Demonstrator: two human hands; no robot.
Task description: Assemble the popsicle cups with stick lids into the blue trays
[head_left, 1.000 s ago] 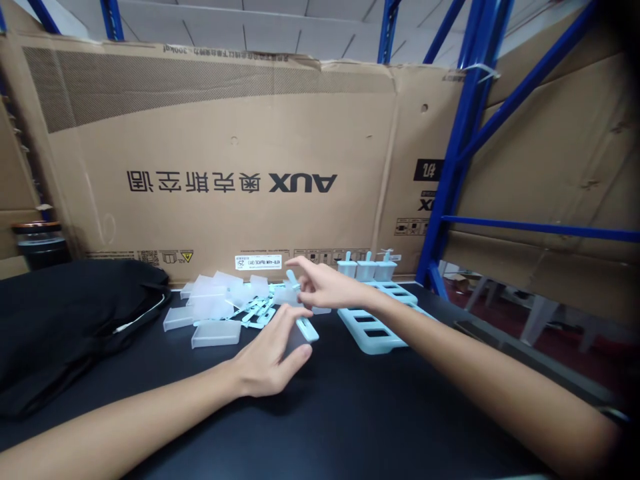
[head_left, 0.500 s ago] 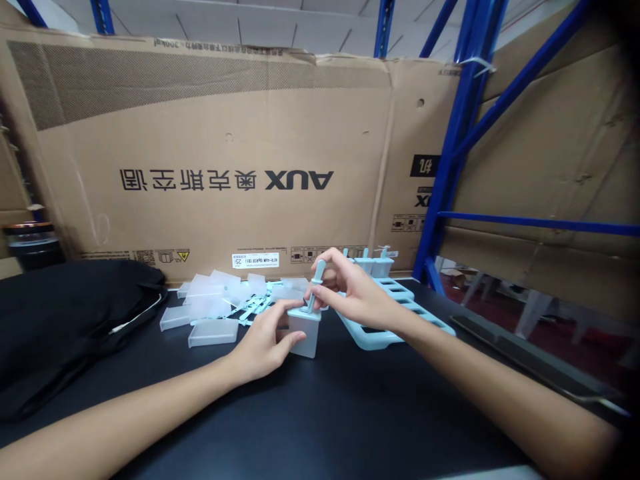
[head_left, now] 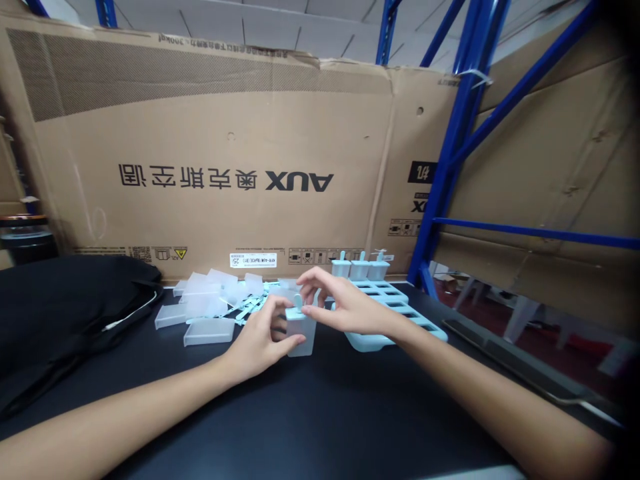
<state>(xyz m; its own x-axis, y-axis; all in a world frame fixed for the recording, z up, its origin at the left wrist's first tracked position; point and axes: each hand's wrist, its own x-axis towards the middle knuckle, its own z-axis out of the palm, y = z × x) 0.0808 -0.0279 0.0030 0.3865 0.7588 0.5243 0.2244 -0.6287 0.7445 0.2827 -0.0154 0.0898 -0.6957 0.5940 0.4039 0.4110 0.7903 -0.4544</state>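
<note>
1. Background: one large cardboard panel (head_left: 225, 140), "AUX" print upside down, one white label (head_left: 253, 260) low on it. Blue metal rack (head_left: 440, 167) at right. Work surface: black table (head_left: 300, 413).
2. Hands: two, both over the table.
3. Left hand (head_left: 260, 343): grasping one translucent mould (head_left: 301, 337), thumb across its near face, fingers at its left side. Mould upright, one light-blue lid (head_left: 295, 312) on top, one light-blue stick (head_left: 299, 301) rising from the lid.
4. Right hand (head_left: 340, 300): fingers bent around the upper stick, thumb near the lid. Whether they pinch the stick or only surround it, cannot tell.
5. Position of held mould: in front of the loose parts, between the two hands, left of the slotted blue framework.
6. Loose translucent moulds (head_left: 209, 331): several, overlapping left of the left hand; two lie nearest the table's front side. Exact total not readable.
7. Loose blue sticks (head_left: 247, 308): one heap beside those moulds; overlap prevents a count.
8. Lidded moulds (head_left: 359, 268): three, upright in a row at the back, each with one blue stick.
9. Slotted blue framework (head_left: 370, 342): right of the hands, partly behind the right forearm; frame count uncertain.
10. Far left: one black bag (head_left: 65, 313), one dark jar (head_left: 30, 243) behind it.
</note>
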